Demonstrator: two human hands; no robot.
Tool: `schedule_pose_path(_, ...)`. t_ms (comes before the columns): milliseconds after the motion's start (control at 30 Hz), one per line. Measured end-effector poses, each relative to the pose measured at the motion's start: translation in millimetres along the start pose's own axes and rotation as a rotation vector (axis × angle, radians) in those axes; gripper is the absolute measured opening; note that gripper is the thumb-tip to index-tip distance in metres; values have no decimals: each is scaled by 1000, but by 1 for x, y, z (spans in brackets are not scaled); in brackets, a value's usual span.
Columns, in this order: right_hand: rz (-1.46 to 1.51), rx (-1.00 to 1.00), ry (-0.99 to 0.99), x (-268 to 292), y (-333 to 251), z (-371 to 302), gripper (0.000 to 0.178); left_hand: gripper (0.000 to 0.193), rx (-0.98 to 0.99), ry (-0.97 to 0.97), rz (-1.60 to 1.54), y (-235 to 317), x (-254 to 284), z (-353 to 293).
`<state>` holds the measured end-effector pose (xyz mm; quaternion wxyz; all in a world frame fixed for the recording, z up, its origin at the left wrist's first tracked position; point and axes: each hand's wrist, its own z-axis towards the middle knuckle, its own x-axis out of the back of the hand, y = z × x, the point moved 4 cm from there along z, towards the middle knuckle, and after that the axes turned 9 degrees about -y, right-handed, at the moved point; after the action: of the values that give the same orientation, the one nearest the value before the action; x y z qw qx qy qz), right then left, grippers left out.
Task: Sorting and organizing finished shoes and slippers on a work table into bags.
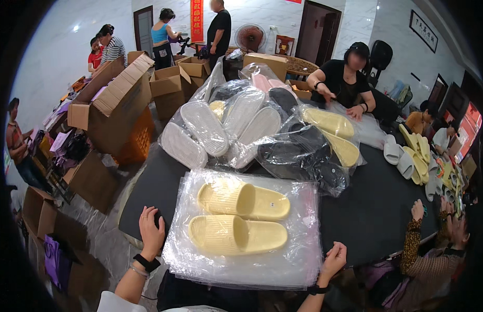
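Observation:
Two pale yellow slippers (241,217) lie side by side on a stack of clear plastic bags (298,260) on the dark table (371,208) right in front of me. My left hand (151,229) rests flat on the table just left of the bags, holding nothing. At the stack's lower right corner my right hand (334,258) touches the bag edge, fingers curled loosely. Whether it grips the plastic is unclear.
A heap of bagged white, black, pink and yellow slippers (252,130) fills the table's far side. A person in black (345,83) works across from me; another person (433,244) sits at my right. Open cardboard boxes (116,104) stand on the left.

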<state>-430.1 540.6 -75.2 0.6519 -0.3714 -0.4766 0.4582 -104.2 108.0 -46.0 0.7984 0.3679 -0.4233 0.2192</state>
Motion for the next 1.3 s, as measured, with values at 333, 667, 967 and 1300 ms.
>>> schedule_pose_path(333,-7,81,-101,3,-3,3,18,28,-49,-27,7,3,1,0)
schedule_pose_path(667,-16,-20,-841,9,-142,17,33,25,-32,-355,-751,58,100,-10)
schedule_pose_path(967,559,-420,-983,-26,-173,-3,53,47,-575,-377,-330,86,72,-52)
schedule_pose_path(1300,494,-881,-924,-17,-108,-8,34,25,-583,-411,-271,77,78,-43)
